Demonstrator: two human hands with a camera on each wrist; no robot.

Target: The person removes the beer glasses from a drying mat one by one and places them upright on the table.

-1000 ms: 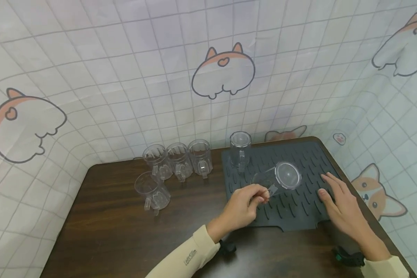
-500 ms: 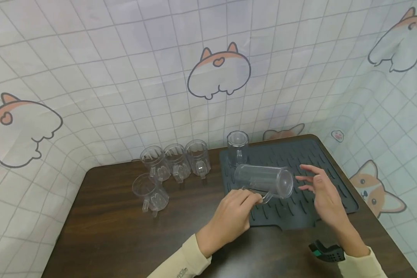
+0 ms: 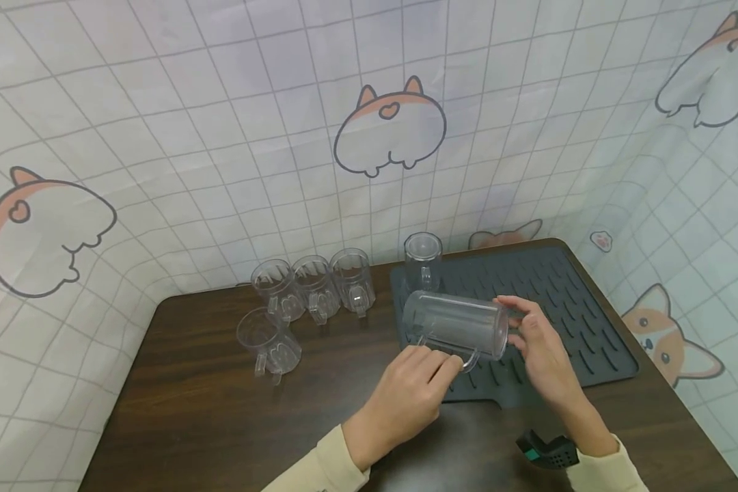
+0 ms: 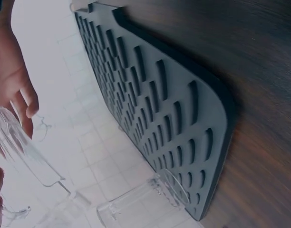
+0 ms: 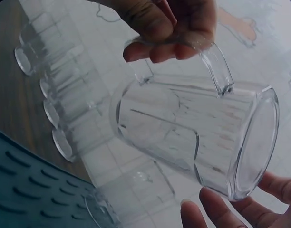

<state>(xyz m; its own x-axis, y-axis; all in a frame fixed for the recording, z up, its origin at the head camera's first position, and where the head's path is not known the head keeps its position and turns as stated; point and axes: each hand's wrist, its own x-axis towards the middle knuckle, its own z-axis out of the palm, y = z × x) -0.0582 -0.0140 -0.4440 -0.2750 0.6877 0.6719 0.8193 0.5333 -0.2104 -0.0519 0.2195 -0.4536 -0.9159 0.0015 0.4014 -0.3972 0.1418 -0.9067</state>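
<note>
A clear mug (image 3: pixel 458 324) lies sideways in the air over the near left part of the grey ridged mat (image 3: pixel 584 321). My left hand (image 3: pixel 408 393) grips its handle, fingers curled round it, as the right wrist view also shows. The mug's base points right, toward my right hand (image 3: pixel 547 355). That hand's fingers are spread and loosely extended at the base end, seeming to touch its edge. Behind the held mug, another clear mug (image 3: pixel 422 263) stands upside down on the mat's far left corner, partly seen in the left wrist view too.
Left of the mat, several clear mugs stand mouth up on the dark wood table (image 3: pixel 190 396): a row along the back, with one mug (image 3: pixel 270 342) in front. A white gridded cloth (image 3: pixel 252 137) with cartoon dogs hangs behind and at the sides.
The held mug has turned, with its base swinging from facing the camera to pointing right, and moved left. My right hand has come from the mat's right edge to the mug's base.
</note>
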